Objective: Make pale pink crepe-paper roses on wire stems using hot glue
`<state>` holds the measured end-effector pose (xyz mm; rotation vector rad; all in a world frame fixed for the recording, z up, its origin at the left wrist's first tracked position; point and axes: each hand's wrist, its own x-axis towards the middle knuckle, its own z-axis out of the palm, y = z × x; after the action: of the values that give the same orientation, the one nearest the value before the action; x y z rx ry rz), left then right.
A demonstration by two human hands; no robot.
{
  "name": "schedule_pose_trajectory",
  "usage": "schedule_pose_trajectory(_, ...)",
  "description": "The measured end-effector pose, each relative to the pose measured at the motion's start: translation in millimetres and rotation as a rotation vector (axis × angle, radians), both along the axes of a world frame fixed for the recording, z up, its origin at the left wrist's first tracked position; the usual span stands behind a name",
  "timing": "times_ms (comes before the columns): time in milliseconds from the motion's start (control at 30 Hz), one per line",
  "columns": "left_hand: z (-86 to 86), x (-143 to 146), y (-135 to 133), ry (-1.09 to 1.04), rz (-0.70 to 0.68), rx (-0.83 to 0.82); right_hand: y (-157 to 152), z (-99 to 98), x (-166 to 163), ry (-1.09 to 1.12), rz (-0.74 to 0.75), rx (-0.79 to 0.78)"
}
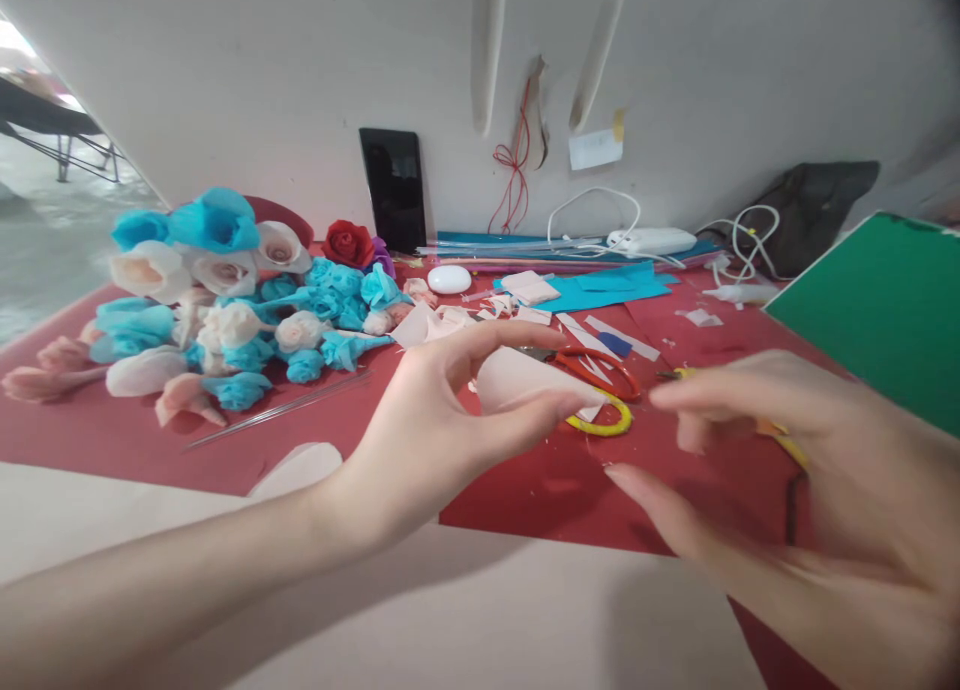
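My left hand (pixel 442 420) is raised over the red table cover (pixel 97 430), its thumb and fingers closed round a curled piece of pale pink paper (pixel 517 380). My right hand (pixel 787 470) hovers just to the right of it, fingers spread apart and slightly blurred, holding nothing that I can see. Below and behind the hands lie scissors with orange handles (pixel 600 365) and a yellow ring-shaped handle (pixel 604 425).
A heap of paper flowers (pixel 232 310) in blue, cream and pink lies at the left, with a red rose (pixel 349 242) behind. Thin wires (pixel 277 410), blue paper sheets (pixel 607 288), a white oval case (pixel 449 279), a phone (pixel 393 188), cables and a green board (pixel 885 310) surround the spot.
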<state>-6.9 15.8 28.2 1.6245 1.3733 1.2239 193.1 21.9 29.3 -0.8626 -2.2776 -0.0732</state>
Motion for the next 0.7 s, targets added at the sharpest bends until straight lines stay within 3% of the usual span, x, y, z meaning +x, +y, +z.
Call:
schedule_pose_trajectory(200,-1.0,0.1,-1.2,-0.106,0.012,0.066,-8.5,1.0,-5.5,-0.021,-0.053,-0.019)
schedule_pose_trajectory(267,-0.4,0.1,-1.3,-0.096,0.008,0.093,-5.8,-3.0,-10.1,0.015,-0.034,-0.171)
schedule_pose_trajectory(400,-1.6,0.0,-1.8,-0.066,-0.003,0.124,0.9,-6.9,-22.0,0.266,-0.001,-0.676)
schedule_pose_trajectory(467,-2.4,0.6,-2.4,-0.069,-0.026,0.113,2.1,-5.3,-25.2,0.325,0.041,-0.812)
schedule_pose_trajectory(700,-2.5,3.5,-4.1,-0.154,-0.059,0.057,1.5,1.7,-21.7,0.271,0.138,-0.736)
